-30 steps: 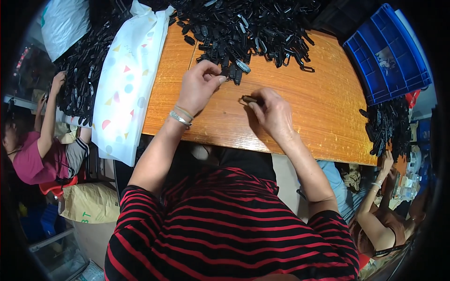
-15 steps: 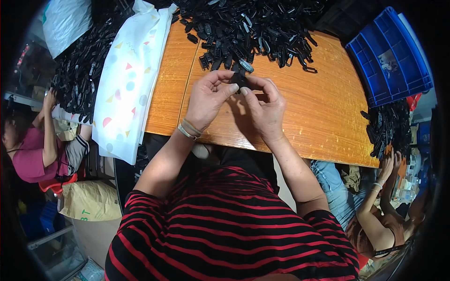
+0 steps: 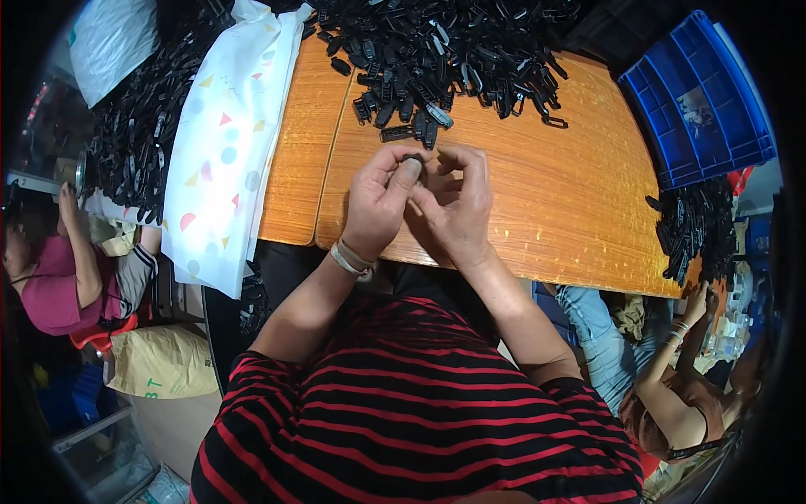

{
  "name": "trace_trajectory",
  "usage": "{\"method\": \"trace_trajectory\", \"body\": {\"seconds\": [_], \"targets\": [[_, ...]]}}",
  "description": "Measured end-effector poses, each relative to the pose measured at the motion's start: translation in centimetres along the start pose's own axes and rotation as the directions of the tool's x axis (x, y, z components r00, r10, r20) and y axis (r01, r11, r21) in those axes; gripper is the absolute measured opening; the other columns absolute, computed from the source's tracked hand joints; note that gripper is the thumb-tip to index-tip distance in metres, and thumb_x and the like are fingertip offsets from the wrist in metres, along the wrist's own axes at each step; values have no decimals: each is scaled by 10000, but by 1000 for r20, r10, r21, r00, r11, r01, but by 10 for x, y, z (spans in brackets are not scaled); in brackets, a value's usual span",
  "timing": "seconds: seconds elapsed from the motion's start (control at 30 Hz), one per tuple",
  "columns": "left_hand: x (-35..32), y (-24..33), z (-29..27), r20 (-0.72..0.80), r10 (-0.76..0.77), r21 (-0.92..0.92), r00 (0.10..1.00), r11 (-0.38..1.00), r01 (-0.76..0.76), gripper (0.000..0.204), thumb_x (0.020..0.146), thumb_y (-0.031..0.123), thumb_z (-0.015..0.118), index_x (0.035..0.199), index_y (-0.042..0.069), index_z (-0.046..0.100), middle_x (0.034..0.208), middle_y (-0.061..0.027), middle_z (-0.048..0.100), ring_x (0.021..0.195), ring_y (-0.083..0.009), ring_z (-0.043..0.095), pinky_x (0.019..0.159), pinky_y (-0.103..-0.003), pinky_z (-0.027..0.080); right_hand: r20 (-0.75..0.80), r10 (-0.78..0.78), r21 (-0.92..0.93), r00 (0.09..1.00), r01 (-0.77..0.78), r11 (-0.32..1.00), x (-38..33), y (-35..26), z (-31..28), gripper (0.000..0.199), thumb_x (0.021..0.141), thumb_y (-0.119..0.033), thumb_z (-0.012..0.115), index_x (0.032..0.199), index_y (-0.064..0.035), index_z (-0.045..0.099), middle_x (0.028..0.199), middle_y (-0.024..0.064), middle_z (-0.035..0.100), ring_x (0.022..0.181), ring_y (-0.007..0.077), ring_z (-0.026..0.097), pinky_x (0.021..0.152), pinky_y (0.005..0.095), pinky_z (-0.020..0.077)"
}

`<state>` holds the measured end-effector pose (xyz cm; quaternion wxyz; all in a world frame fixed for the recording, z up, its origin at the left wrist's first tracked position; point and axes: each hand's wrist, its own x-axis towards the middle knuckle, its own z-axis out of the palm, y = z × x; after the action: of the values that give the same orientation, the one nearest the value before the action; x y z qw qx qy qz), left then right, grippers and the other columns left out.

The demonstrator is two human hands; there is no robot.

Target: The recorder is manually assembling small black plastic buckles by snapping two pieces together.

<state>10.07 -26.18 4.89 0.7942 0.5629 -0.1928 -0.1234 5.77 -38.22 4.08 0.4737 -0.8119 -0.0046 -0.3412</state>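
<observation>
Left hand [image 3: 378, 202] pinches one dark piece [image 3: 412, 157]; right hand [image 3: 460, 206] has fingers half-curled, hold unclear; far black heap [image 3: 453, 59] lies untouched.

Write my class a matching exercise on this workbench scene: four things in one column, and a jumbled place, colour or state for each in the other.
Things
1. Blue crate
2. Left hand
3. Striped shirt
4. White patterned plastic

Places, colours, states
A. Red and black
B. By the left edge of the table
C. Upper right of the picture
D. Pinching a small dark piece, mostly hidden

Right pairs: 1-C, 2-D, 3-A, 4-B
</observation>
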Motion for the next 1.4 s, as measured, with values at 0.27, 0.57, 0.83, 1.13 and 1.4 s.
{"method": "trace_trajectory", "body": {"seconds": [0.27, 0.57, 0.83, 1.13, 1.4], "targets": [[-3, -13, -14, 98, -108, -103, 989, 988, 118, 291, 1014, 268, 470, 885, 29, 572, 765, -6, 583, 688, -57, 527, 644, -195, 451, 207, 79, 137, 975, -109, 985, -20, 1, 11, 412, 796, -117, 744, 1126, -10, 522, 911, 105, 592, 811, 196, 597, 701, 301, 488], [37, -7, -36, -90, -165, 436, 982, 880, 187, 219, 968, 252, 553, 951, 37, 591, 644, -1, 558, 572, -77, 505, 558, -231, 433, 157, 249, -308, 956, -192, 932, 58, 77, -62, 271, 829, -171, 718, 1036, -11, 648, 869, 115, 677, 761, 190, 654, 687, 320, 543], [58, -13, -31, -21, 11, 936, 1000, 350, 16, 237, 907, 292, 603, 1043, 98, 618, 857, -172, 671, 779, -354, 641, 658, -427, 493, 165, 168, -725, 972, 4, 688, 110, 109, -70, 285, 856, -255, 673, 1071, -67, 657, 951, 125, 644, 865, 308, 637, 726, 399, 510], [48, -13, -26, 61, 61, 979, 996, 191, -72, 195, 833, 192, 667, 982, 93, 589, 900, -139, 663, 798, -339, 644, 671, -427, 497, 150, 138, -679, 979, 1, 734, 87, 113, -68, 281, 766, -147, 749, 978, -13, 623, 964, 175, 641, 854, 354, 635, 734, 421, 512], [41, -9, -27, 66, 117, 974, 991, 209, -90, 286, 824, 161, 663, 1069, 32, 593, 975, -156, 661, 845, -350, 642, 706, -424, 508, 235, 293, -642, 927, -78, 763, 79, 90, -81, 229, 732, -77, 763, 859, 4, 591, 911, 187, 623, 811, 335, 624, 721, 417, 497]]}}
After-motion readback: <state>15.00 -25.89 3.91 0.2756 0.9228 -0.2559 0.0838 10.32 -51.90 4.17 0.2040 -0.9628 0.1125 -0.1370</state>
